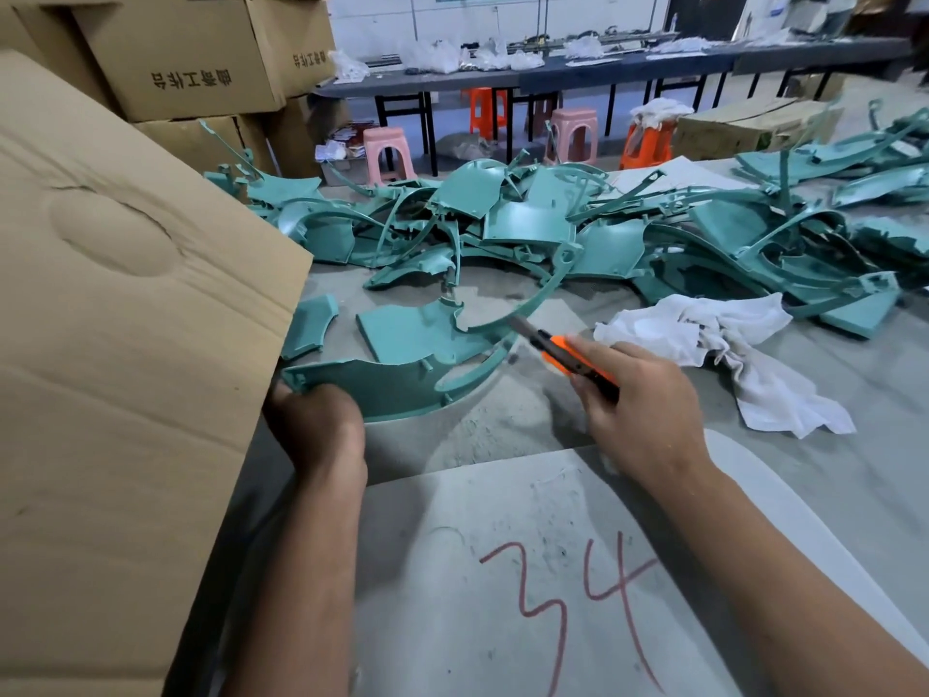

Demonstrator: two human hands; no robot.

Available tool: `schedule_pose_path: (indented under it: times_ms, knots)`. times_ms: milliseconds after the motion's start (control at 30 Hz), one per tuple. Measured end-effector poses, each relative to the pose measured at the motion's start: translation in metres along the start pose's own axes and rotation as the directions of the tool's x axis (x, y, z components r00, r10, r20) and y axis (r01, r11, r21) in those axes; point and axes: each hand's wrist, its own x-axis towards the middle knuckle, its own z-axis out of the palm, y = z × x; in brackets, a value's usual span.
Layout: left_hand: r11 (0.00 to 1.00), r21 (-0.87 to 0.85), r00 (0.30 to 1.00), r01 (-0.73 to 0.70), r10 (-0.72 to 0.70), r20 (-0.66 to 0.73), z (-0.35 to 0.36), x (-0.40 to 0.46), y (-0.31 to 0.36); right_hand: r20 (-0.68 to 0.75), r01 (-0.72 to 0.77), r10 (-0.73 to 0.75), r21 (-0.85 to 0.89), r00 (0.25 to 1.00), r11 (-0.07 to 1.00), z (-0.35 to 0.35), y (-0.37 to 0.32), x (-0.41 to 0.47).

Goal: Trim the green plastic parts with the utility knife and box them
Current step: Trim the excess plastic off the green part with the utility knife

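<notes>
Right grip: right hand (638, 410) curled round the orange knife (565, 355), blade end pointing up and left, away from the body.
Blade: tip near the thin arc (528, 304) of the held part (397, 379); blurred, cannot tell whether it touches.
Left grip: left hand (314, 425) clamps the near-left end of the part, fingers wrapped under its edge; fingertips hidden.
Part: curved panel with a thin arc attached, lying low over the bench (502, 425), just left of the knife hand.
Beyond grips: pile (528, 218) of untrimmed-looking green parts, farther up the bench from both hands.
Right of knife hand: white rag (714, 339), just beside, not touching as far as visible.
Left of left hand: large box flap (125, 294), touching or nearly touching the part's held end; box interior not visible.
Step (judged): trimming flash or a runner off the arc; boxing not yet done for this piece.
Technique: keep the cut stroke directed away from the left hand, which sits well clear of the blade line now.
Technique: shallow blade angle along the edge, short passes; the thin arc looks flexible and may spring.
Technique: steady the part against the bench before loading the blade.
Risk: blade slipping off the arc toward the panel face and scoring it.
</notes>
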Motion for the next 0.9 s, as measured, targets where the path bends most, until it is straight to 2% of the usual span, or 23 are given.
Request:
schedule_pose_path:
  times_ms: [67, 133, 200, 367, 467, 533, 633, 700, 767, 833, 900]
  knots:
    - [1.0, -0.01, 1.0, 0.008, -0.008, -0.007, 0.0, -0.001, 0.001, 0.105, 0.129, -0.131, 0.026, 0.986, 0.991, 0.003, -0.012, -0.005]
    - [1.0, -0.011, 1.0, 0.024, -0.024, -0.003, -0.001, 0.0, 0.001, 0.179, 0.178, -0.181, 0.033, 0.967, 0.984, 0.008, -0.02, -0.007]
    - [0.999, -0.011, 0.999, 0.042, -0.042, 0.019, -0.001, -0.001, 0.002, 0.164, 0.127, -0.12, -0.035, 0.979, 0.991, 0.009, -0.017, -0.003]
    - [0.994, -0.072, 0.995, 0.081, -0.076, 0.071, -0.003, 0.001, 0.002, 0.061, -0.153, 0.173, -0.245, 0.983, 0.957, -0.007, 0.01, 0.006]
    - [0.992, -0.057, 0.992, 0.114, -0.111, 0.051, -0.006, 0.006, 0.0, -0.066, -0.147, 0.137, -0.178, 0.988, 0.973, -0.007, 0.002, 0.001]
    - [0.98, -0.036, 0.981, 0.196, -0.196, 0.011, -0.01, 0.012, -0.001, -0.057, -0.127, 0.122, -0.099, 0.991, 0.987, -0.006, -0.001, -0.001]
    - [0.956, -0.032, 0.956, 0.291, -0.292, -0.02, -0.012, 0.016, 0.0, -0.046, -0.178, 0.176, -0.044, 0.983, 0.983, -0.006, 0.003, 0.0]
    - [0.963, 0.008, 0.962, 0.271, -0.271, -0.029, -0.011, 0.012, 0.003, -0.106, -0.227, 0.223, -0.022, 0.969, 0.974, -0.006, 0.004, 0.002]
    - [0.972, 0.021, 0.972, 0.235, -0.234, -0.034, -0.01, 0.009, 0.004, -0.146, -0.193, 0.193, 0.011, 0.97, 0.981, -0.006, 0.003, 0.001]
    - [0.976, 0.02, 0.976, 0.218, -0.218, -0.019, -0.01, 0.009, 0.004, -0.106, -0.09, 0.09, 0.004, 0.99, 0.996, -0.004, 0.003, 0.001]
    - [0.978, 0.036, 0.979, 0.204, -0.203, -0.008, -0.011, 0.01, 0.003, -0.012, -0.066, 0.065, -0.071, 0.998, 0.995, 0.0, 0.004, 0.003]
